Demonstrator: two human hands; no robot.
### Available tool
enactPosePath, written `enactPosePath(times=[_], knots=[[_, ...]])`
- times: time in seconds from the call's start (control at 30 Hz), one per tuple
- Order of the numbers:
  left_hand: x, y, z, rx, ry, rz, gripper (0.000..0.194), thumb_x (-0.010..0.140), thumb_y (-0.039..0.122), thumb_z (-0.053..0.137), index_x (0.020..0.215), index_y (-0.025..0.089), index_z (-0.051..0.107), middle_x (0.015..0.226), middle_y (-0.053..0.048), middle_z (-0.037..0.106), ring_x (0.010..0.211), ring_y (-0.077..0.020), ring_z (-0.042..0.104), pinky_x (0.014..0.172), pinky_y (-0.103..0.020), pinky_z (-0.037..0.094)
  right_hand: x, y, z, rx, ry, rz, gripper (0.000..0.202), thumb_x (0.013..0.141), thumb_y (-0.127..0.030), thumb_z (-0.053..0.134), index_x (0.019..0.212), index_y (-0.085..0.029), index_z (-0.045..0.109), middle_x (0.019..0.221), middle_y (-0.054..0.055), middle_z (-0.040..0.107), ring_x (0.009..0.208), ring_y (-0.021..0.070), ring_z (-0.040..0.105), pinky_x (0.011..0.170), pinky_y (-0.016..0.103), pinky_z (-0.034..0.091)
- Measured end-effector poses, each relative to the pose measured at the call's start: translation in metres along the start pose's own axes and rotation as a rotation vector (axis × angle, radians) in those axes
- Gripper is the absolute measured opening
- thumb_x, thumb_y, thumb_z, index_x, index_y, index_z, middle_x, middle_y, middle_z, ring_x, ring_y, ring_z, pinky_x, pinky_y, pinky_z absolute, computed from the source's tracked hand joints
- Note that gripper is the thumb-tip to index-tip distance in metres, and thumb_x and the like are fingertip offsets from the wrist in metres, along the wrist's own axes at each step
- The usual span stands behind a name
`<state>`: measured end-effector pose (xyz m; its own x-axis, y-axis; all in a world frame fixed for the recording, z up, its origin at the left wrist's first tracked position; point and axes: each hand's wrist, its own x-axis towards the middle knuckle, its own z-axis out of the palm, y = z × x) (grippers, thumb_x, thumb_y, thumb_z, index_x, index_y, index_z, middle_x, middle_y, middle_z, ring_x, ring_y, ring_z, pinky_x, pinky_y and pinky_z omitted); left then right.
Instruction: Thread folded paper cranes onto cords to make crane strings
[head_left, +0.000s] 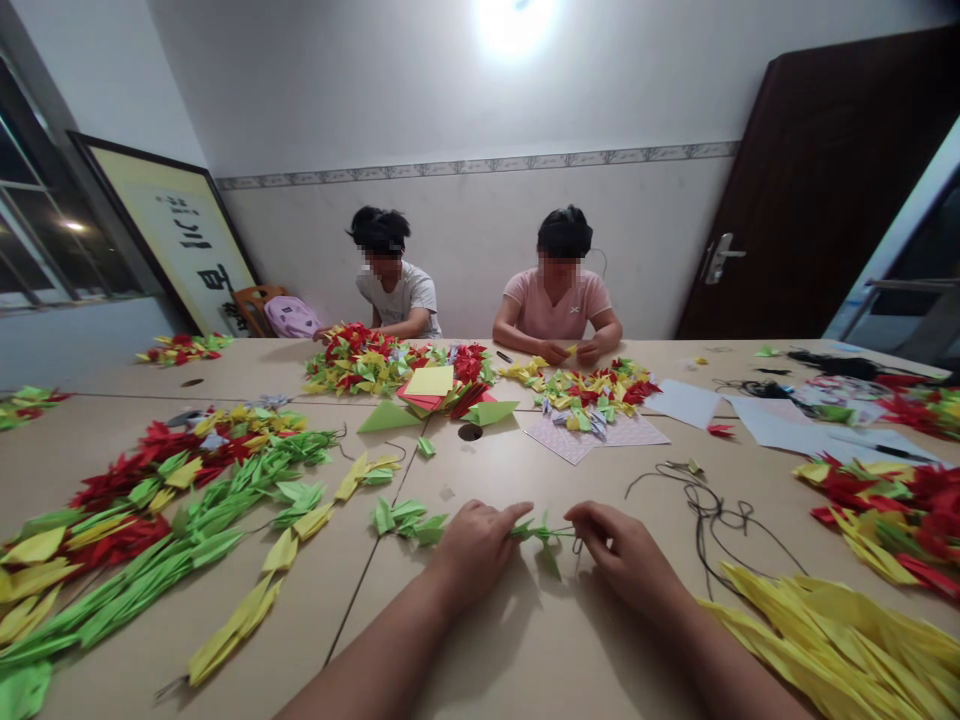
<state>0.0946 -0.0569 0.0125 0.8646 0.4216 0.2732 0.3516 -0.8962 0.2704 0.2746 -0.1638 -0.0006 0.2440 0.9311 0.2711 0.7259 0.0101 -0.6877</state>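
Observation:
Just in front of me on the table, my left hand [480,548] is closed over a short string of green folded-paper pieces [409,522], which look like paper cranes. Part of the string sticks out to its left; a single green piece [551,545] shows between my hands. My right hand [619,550] pinches thumb to fingers at the right end of the string, where a thin dark cord [577,546] shows. The exact grip of both hands is partly hidden. Beyond my left hand lies a loose green piece [426,447].
Long green strings [225,510] and a yellow string [281,550] lie at left. Yellow folded strips [847,640] and tangled black cord [720,510] lie at right. Across the table [480,650], two people [559,310] sit behind colourful paper heaps [360,360] and stacked paper squares [429,382].

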Motion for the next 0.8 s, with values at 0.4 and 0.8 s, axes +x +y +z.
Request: enactPosePath(times=[0.4,0.8], knots=[[0.002,0.002,-0.001,0.116,-0.067,-0.049,0.022,0.085,0.023,0.042,0.075,0.016,0.059,0.069,-0.003,0.064,0.067,-0.0168,0.058,0.071,-0.029,0.039,0.000,0.000,0.000,0.005,0.005,-0.008,0.024,0.082,-0.030,0.036,0.086,-0.018,0.057,0.076,0.004,0.061,0.069,0.0153,0.055,0.062,0.026,0.041],[0.000,0.023,0.006,-0.031,0.174,0.042,0.031,0.077,0.041,0.053,0.101,0.021,0.054,0.095,-0.004,0.059,0.092,-0.0202,0.049,0.082,-0.034,0.035,-0.001,-0.010,-0.001,0.115,-0.045,-0.067,0.020,0.081,-0.028,0.039,0.084,-0.018,0.056,0.073,0.003,0.059,0.067,0.0131,0.054,0.055,0.022,0.041]])
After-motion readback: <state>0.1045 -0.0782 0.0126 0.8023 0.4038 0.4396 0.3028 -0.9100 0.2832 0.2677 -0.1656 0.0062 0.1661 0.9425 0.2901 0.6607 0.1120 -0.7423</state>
